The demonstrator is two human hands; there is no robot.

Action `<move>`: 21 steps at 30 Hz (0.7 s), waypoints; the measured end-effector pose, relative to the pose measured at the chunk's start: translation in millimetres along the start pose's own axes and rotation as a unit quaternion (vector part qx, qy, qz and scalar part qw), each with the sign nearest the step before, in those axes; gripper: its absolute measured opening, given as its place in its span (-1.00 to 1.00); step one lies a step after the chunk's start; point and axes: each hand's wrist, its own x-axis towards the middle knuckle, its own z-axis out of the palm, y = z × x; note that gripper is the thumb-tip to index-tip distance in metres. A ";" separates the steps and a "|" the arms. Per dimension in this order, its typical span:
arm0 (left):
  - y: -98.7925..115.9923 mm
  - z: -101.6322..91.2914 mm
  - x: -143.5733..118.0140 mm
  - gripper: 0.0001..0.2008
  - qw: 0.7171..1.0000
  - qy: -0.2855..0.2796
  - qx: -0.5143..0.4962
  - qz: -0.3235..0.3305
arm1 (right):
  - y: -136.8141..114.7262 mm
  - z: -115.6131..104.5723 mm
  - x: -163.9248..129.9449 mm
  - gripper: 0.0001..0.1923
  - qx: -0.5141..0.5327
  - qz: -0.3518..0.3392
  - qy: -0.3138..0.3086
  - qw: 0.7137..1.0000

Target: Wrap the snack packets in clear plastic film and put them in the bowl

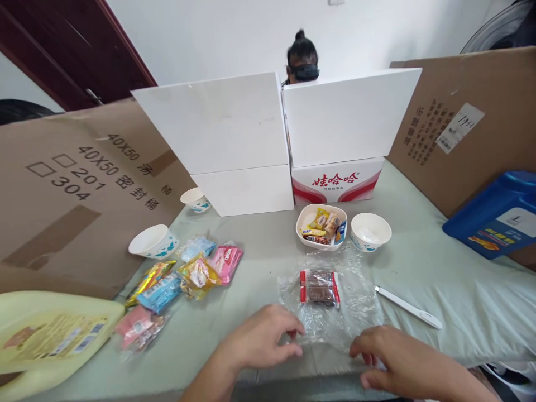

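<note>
A clear sheet of plastic film [360, 296] lies crumpled on the cloth in front of me. On it rests a snack in a see-through wrapper with red ends and dark brown contents [320, 288]. My left hand [266, 338] is at the film's left front edge, fingers curved and thumb apart, with nothing visibly gripped. At the right front edge, my right hand [389, 357] has its fingertips near or on the film; its fingers bend loosely and the thumb stays apart. A white utility knife [408, 307] lies right of the film.
Behind the film stand a square bowl of snacks [302, 237] and a paper bowl [371, 231]. Several wrapped snacks [199, 273] lie at left, near another paper bowl [154, 241]. A yellow jug [54, 335], a blue bottle [498, 215] and white boxes [243, 190] surround the area. A person sits beyond.
</note>
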 end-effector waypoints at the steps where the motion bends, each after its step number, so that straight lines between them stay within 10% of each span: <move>1: 2.2 -4.6 8.0 -0.87 1.000 0.027 0.008 -0.008 | 1.2 -2.7 2.6 -0.85 0.006 0.012 0.017 1.000; 4: 0.3 -5.3 49.7 -0.78 0.992 0.119 0.036 -0.020 | 17.4 -3.8 30.2 -0.68 -0.053 0.049 0.177 0.982; 8: -10.0 13.7 96.0 -0.44 0.991 0.060 0.097 -0.076 | 55.8 16.6 72.8 -0.61 -0.179 0.034 0.339 0.923; 13: -11.1 26.2 79.3 -0.17 0.981 0.043 0.138 -0.131 | 83.1 39.5 82.6 -0.62 -0.231 0.029 0.351 0.907; 21: -2.5 22.3 52.3 -0.39 0.988 -0.024 0.095 -0.120 | 81.6 40.1 83.2 -0.62 -0.236 0.032 0.362 0.901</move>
